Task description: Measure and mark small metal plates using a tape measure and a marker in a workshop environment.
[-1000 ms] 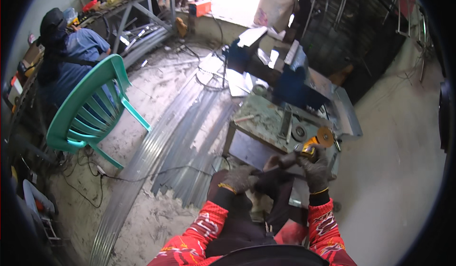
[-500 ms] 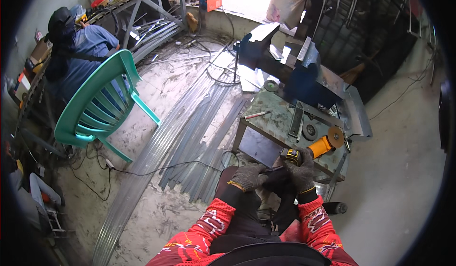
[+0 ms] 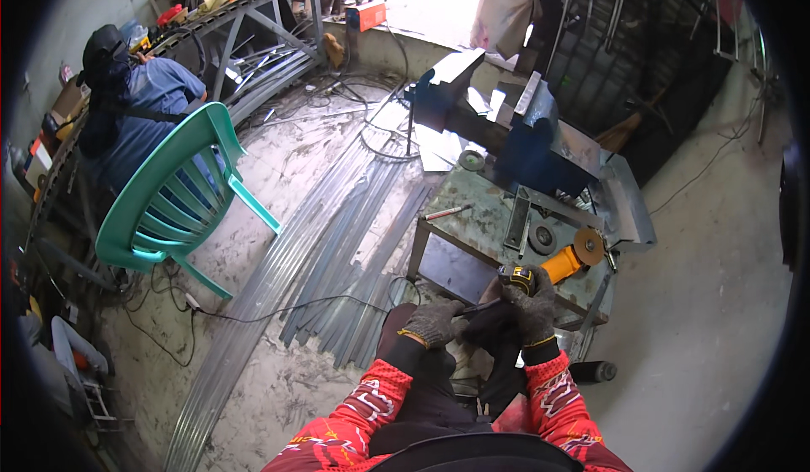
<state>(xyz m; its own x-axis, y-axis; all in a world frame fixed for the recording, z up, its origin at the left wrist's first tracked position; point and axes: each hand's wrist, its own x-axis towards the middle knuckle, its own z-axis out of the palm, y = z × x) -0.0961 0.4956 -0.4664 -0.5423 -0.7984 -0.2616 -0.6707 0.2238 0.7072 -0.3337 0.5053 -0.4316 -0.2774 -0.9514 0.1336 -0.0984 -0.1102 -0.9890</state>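
My right hand (image 3: 534, 307), in a grey knit glove, is closed around a yellow-and-black tape measure (image 3: 517, 279) above my lap. My left hand (image 3: 433, 323), gloved alike, is closed beside it on a thin dark strip (image 3: 481, 306) that reaches toward the right hand; its kind is too dark to tell. Just beyond the right hand, an orange angle grinder (image 3: 560, 264) with a brown disc lies on a worn green metal work table (image 3: 462, 194). A blue bench vise (image 3: 533, 153) stands at the table's far side.
Long metal profiles (image 3: 253, 303) cover the floor left of the table, with a black cable (image 3: 278, 310) across them. A green plastic chair (image 3: 160, 210) stands at left, near a person in blue (image 3: 156, 105). A dark cylinder (image 3: 595, 372) lies right of my legs.
The view has tilted slightly, so the surroundings sit a little lower and to the left. Both hands keep their hold almost unmoved.
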